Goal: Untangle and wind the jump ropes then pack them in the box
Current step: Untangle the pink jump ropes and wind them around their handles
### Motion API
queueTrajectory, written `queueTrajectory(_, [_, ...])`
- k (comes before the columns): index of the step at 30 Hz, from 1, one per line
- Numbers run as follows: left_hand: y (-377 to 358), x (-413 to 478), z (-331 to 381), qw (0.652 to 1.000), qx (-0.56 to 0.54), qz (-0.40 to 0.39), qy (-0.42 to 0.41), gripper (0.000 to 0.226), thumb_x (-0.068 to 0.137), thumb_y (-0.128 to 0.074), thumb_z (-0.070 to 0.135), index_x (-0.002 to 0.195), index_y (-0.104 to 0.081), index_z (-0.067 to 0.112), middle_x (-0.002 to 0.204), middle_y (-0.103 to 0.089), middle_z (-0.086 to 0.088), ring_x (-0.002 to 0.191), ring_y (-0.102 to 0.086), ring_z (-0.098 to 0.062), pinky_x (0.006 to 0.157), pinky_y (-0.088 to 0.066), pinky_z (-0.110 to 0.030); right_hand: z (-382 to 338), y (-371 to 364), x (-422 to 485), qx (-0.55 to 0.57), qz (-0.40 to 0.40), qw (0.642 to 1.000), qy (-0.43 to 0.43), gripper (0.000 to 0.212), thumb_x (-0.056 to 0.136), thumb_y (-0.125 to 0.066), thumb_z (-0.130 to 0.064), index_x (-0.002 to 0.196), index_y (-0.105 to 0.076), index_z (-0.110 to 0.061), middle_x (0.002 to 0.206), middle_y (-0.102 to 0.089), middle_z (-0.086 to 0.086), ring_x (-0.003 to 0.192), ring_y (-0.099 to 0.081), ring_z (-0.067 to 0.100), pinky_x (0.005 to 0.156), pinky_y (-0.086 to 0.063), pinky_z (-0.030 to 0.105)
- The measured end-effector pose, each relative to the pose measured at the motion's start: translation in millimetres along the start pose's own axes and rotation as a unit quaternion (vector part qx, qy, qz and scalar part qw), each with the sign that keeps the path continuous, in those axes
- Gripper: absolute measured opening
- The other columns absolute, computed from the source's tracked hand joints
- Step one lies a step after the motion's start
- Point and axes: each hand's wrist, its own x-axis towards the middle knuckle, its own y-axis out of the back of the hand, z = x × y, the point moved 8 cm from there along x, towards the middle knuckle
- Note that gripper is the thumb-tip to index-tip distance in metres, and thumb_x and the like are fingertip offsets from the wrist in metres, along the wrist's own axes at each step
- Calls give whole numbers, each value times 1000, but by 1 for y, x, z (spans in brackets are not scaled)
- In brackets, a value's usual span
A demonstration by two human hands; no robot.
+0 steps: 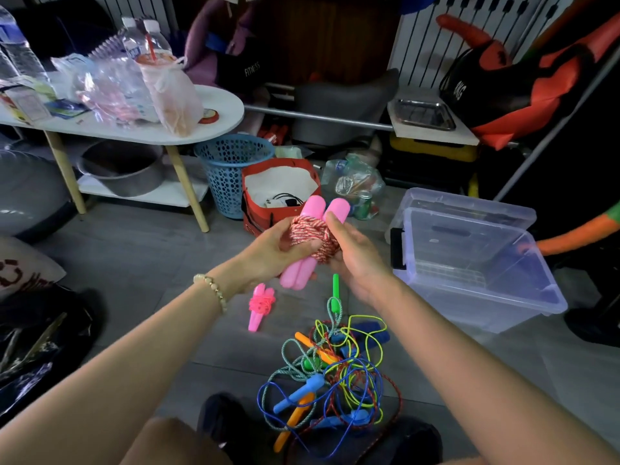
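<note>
We hold a pink rope [310, 234] in both hands above the floor [151, 263], at the centre of the view. Its red-and-white cord is wound thick round 2 pink handles lying side by side, their ends sticking out toward 1 o'clock and 7 o'clock. Our left hand [268, 253] grips the bundle from 9 o'clock, thumb laid across the coils; a bead bracelet [211, 290] circles that wrist. Our right hand [355, 260] clasps it from 3 o'clock, fingers curled round the cord and 1 fingertip pressed against the upper handle.

The box [443, 297], clear plastic and open, sits on the floor at 3 o'clock from the hands, apart from them, its lid [469, 204] behind it. Just below the left hand, toward 7 o'clock, a small rope [261, 303], bright pink and wound round its handles, lies on the floor. Farther toward 6 o'clock sprawls the tangle [335, 374]: blue, green, yellow and red cords looped over blue, orange and green handles.

At 10 o'clock a white desk [214, 105] carries bottles and plastic bags. A blue basket [231, 169] and a red bag [281, 186] stand on the floor at 12 o'clock, beyond the hands.
</note>
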Motion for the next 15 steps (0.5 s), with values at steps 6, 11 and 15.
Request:
queueTrajectory(6, [37,46,-70,998,1,57,-24,42,83,-67,8,122,-50,10,100,-68,-7,81,-68,-12,74,-56,-24,67,-5,70,58,-14,992,-111,31,89,-60,-24,113,-60,-4,91,-67,6,76,-64,13,62,-56,22])
queueTrajectory(11, [53,95,-170,997,40,53,47,49,79,-70,29,121,-52,10,91,-71,-3,75,-70,-12,71,-56,-25,146,13,133,-8,9,991,-135,20,88,-62,-21,102,-64,-7,80,-68,0,72,-61,10,61,-52,20])
queueTrajectory(15, [65,132,-260,987,88,41,128,65,76,-71,50,126,-50,13,91,-73,-4,76,-70,-15,73,-58,-33,213,30,183,-49,43,987,-146,23,87,-64,-15,105,-62,-1,83,-67,4,70,-60,8,61,-51,14])
